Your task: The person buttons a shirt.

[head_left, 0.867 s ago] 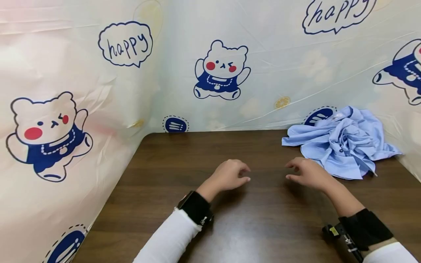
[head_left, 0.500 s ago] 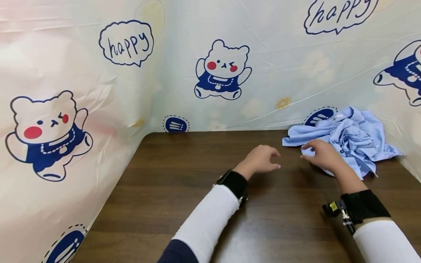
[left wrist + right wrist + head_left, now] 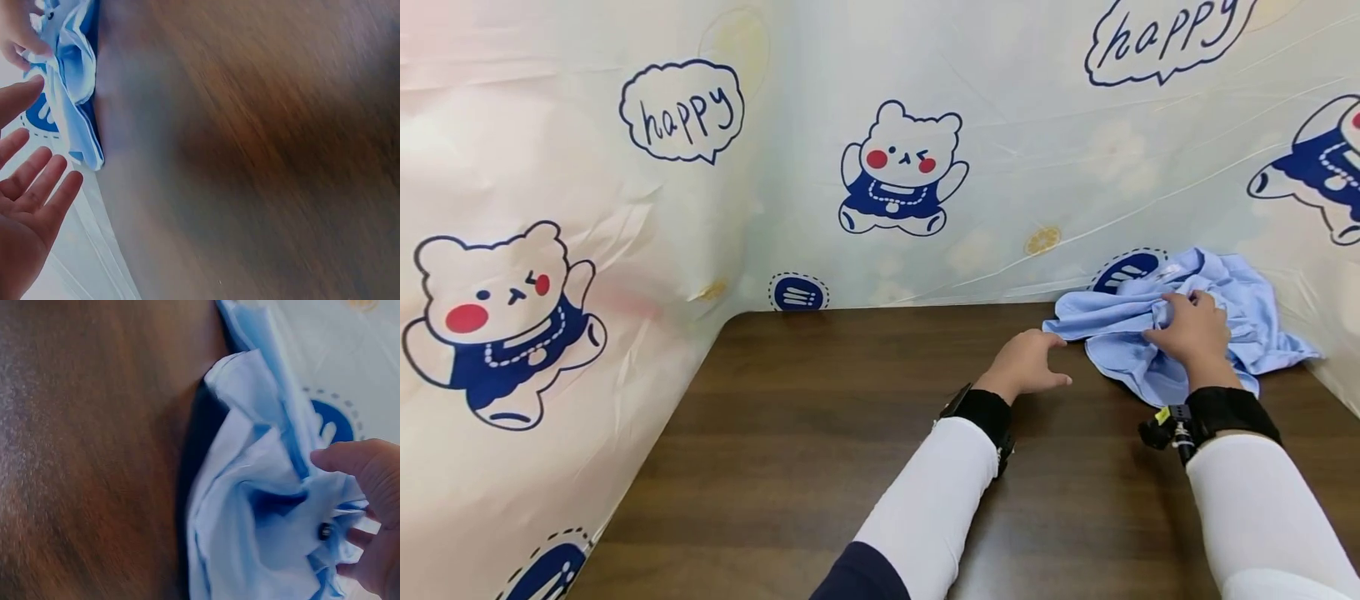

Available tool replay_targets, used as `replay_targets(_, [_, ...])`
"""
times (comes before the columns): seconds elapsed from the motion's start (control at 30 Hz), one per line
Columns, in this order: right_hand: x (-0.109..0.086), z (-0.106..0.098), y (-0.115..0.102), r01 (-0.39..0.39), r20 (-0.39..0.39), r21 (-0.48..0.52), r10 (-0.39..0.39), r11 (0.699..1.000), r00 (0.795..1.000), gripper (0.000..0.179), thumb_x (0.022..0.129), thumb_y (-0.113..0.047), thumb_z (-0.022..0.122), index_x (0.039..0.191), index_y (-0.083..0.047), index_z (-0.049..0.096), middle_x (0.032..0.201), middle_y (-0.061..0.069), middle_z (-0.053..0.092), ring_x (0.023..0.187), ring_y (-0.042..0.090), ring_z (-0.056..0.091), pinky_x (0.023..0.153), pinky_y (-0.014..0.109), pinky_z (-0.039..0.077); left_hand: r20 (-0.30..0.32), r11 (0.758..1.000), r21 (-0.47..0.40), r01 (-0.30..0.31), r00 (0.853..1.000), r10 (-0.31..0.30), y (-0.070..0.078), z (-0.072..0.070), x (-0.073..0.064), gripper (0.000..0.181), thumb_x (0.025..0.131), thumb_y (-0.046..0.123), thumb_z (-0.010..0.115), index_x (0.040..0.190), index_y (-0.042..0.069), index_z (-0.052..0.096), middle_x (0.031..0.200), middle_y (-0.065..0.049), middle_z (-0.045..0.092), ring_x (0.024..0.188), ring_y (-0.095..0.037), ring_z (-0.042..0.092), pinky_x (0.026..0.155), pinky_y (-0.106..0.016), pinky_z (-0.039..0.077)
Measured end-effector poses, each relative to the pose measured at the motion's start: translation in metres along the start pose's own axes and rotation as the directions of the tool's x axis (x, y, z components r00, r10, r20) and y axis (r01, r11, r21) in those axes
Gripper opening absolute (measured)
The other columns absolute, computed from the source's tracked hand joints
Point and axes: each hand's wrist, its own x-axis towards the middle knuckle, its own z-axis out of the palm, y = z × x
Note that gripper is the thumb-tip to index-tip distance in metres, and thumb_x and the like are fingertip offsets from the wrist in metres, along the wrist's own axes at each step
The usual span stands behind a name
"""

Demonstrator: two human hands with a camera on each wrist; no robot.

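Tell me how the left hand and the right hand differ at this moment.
The right hand is over the folds of the blue shirt, while the left hand is by the shirt's left end, mostly over the table. The left hand's fingers are spread, while the right hand's look more bent; whether it grips the shirt is unclear. Both arms have a black wristband and a white sleeve.

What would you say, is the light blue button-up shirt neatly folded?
No, the light blue button-up shirt lies in a crumpled heap at the far right corner of the brown wood-grain table.
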Motion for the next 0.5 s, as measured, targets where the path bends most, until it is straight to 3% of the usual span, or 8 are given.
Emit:
replay_targets(0.07, [0.003, 0.001, 0.006, -0.053, 0.031, 0.02, 0.052, 0.998, 0.998, 0.075, 0.085, -0.021, 0.067, 0.144, 0.006, 0.03, 0.146, 0.043, 0.005, 0.124, 0.071, 0.012, 0.089, 0.08, 0.021, 0.001, 1.0, 0.001, -0.01, 1.0, 0.01, 0.003, 0.0, 0.002, 0.056, 0.085, 0.042, 0.075, 0.134, 0.019, 0.06, 0.13, 0.01, 0.06, 0.123, -0.005, 0.05, 0.099, -0.014, 0.036])
replay_targets(0.17, [0.009, 0.007, 0.01, -0.053, 0.084, 0.018, 0.052, 0.998, 0.995, 0.075, 0.084, -0.017, 0.068, 0.143, 0.009, 0.029, 0.144, 0.044, 0.003, 0.122, 0.073, 0.011, 0.089, 0.081, 0.021, 0.0, 1.0, 0.009, -0.004, 1.0, 0.004, 0.002, -0.001, 0.001, 0.056, 0.085, 0.042, 0.075, 0.134, 0.02, 0.06, 0.13, 0.01, 0.059, 0.123, -0.004, 0.05, 0.099, -0.013, 0.036])
replay_targets(0.37, [0.014, 0.017, 0.019, 0.085, 0.159, -0.115, -0.066, 0.99, 0.985, 0.064, 0.075, -0.013, 0.072, 0.119, 0.023, 0.043, 0.117, 0.049, 0.034, 0.112, 0.063, 0.029, 0.091, 0.072, 0.025, 0.023, 1.0, 0.005, -0.001, 1.0, 0.001, 0.0, 0.0, 0.0, 0.056, 0.085, 0.041, 0.075, 0.134, 0.019, 0.06, 0.131, 0.008, 0.059, 0.124, -0.005, 0.049, 0.099, -0.014, 0.036])
replay_targets(0.5, [0.014, 0.022, 0.012, 0.181, 0.232, -0.184, -0.136, 0.966, 0.963, 0.056, 0.071, -0.015, 0.075, 0.108, 0.02, 0.051, 0.108, 0.044, 0.046, 0.106, 0.061, 0.039, 0.087, 0.074, 0.029, 0.025, 1.0, 0.005, 0.001, 1.0, -0.001, -0.004, 0.002, -0.001, 0.056, 0.085, 0.04, 0.075, 0.135, 0.019, 0.059, 0.132, 0.008, 0.058, 0.125, -0.006, 0.049, 0.099, -0.015, 0.037])
